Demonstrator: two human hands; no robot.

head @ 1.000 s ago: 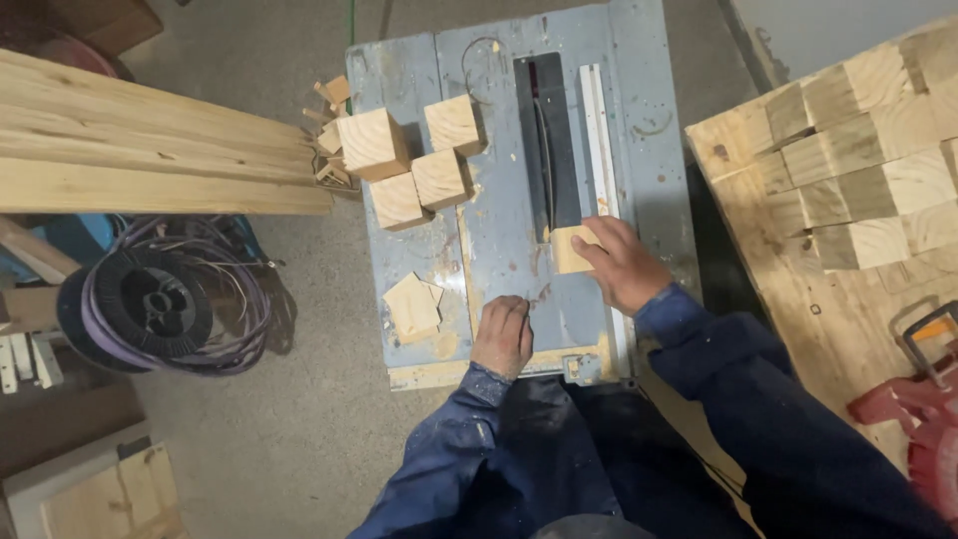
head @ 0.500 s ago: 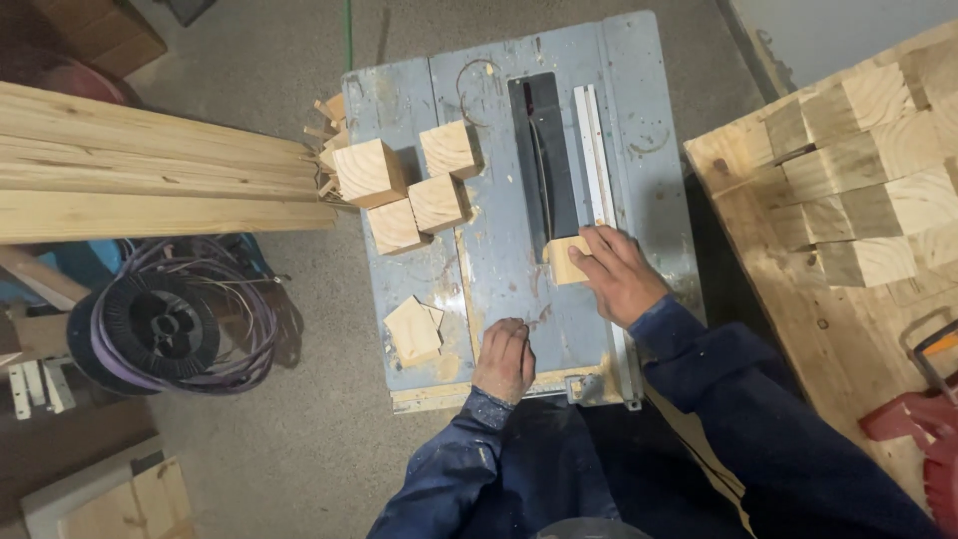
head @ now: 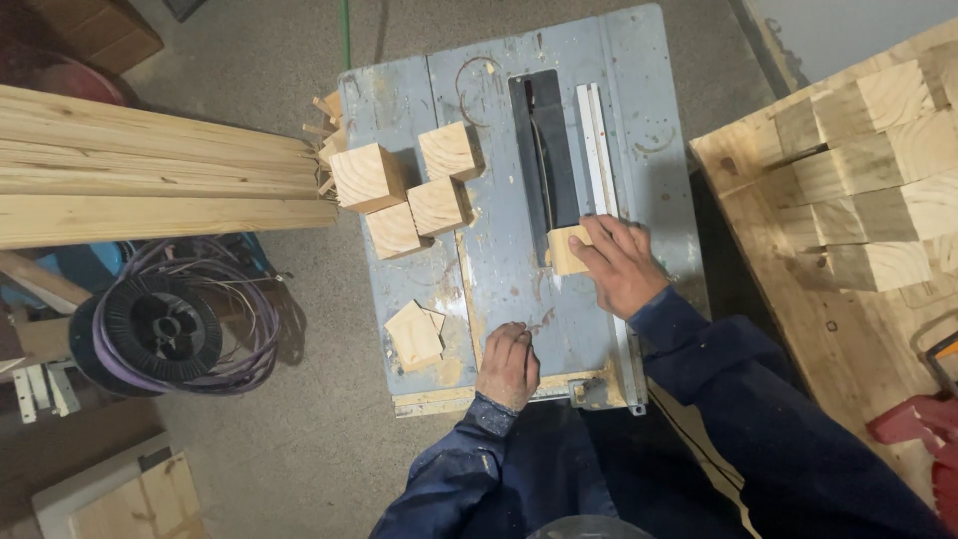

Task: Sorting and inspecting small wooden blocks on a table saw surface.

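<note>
I look straight down at a grey table saw (head: 499, 289) with its blade (head: 540, 160) in a black slot. My right hand (head: 617, 265) grips a small wooden block (head: 565, 250) at the near end of the blade slot, beside the metal fence (head: 603, 180). My left hand (head: 509, 365) rests as a loose fist on the table's near edge, holding nothing that I can see. Several cut wooden cubes (head: 409, 185) sit at the table's far left. A thin wood offcut (head: 416, 334) lies left of my left hand.
Long timber planks (head: 150, 180) lie to the left, ends against the saw table. A black spool of purple wire (head: 165, 329) sits on the floor. At right, a wooden pallet (head: 848, 339) carries stacked wood blocks (head: 868, 190). A red tool (head: 923, 429) shows at the right edge.
My right hand and its block have stayed beside the blade slot. My left hand has slid a little nearer to the table's front edge.
</note>
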